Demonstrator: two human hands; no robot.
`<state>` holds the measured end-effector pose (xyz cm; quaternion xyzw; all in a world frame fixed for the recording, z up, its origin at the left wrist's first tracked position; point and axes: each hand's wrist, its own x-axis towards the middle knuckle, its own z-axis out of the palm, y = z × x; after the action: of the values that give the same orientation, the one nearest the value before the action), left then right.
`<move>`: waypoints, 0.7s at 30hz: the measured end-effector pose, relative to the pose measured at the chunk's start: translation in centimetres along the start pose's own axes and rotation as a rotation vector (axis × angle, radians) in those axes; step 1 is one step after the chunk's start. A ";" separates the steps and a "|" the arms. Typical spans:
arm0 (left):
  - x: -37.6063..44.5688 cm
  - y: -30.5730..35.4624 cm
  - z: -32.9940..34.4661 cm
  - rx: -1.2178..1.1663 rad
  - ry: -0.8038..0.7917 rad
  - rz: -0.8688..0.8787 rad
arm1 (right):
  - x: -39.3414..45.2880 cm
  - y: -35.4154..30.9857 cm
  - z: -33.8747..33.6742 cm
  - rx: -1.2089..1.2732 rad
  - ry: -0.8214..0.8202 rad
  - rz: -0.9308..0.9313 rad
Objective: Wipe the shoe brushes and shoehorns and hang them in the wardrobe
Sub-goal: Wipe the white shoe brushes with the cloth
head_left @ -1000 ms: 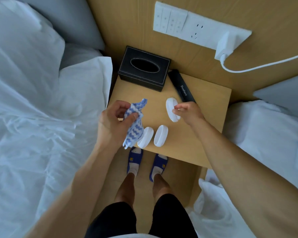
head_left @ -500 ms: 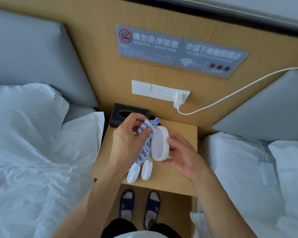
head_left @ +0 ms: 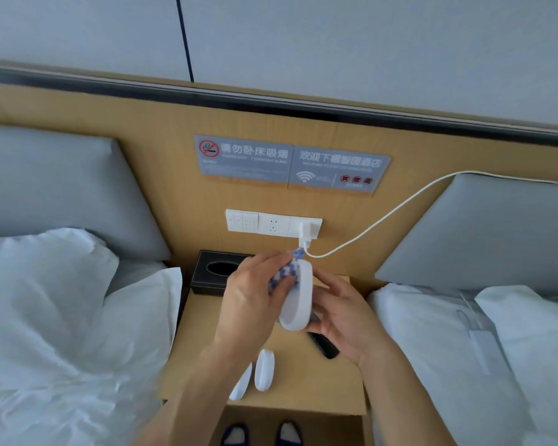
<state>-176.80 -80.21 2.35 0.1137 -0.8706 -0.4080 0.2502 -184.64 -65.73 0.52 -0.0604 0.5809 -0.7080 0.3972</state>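
Note:
My right hand (head_left: 342,317) grips a white oval shoe brush (head_left: 298,304), lifted above the wooden nightstand (head_left: 335,387). My left hand (head_left: 255,294) holds a blue-and-white cloth (head_left: 285,275) pressed against the brush's left face. Two more white oval brushes (head_left: 264,370) lie side by side near the nightstand's front edge, one partly hidden by my left forearm. A black shoehorn sleeve (head_left: 324,344) lies on the nightstand under my right hand, mostly hidden.
A black tissue box (head_left: 216,272) stands at the nightstand's back left. A charger (head_left: 305,235) with a white cable is plugged into the wall socket panel above. Beds with white bedding flank the nightstand on both sides. My blue slippers (head_left: 261,434) show below.
My right hand picked the brush up from the nightstand and raised it to the cloth in my left hand. The camera tilted upward, showing the headboard and wall.

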 end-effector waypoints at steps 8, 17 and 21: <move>-0.6 1.2 -0.5 0.180 0.014 0.239 | -0.1 -1.4 0.3 -0.034 0.010 -0.036; -0.6 1.5 -3.2 0.123 -0.195 0.390 | -0.3 -2.6 0.2 -0.087 0.020 -0.044; 0.2 1.0 -5.2 0.119 -0.302 0.447 | -0.4 -2.8 0.5 -0.112 -0.027 -0.031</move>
<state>-174.22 -83.05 5.96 -0.1289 -0.9239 -0.3032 0.1944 -185.47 -65.85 3.29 -0.1009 0.6130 -0.6796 0.3900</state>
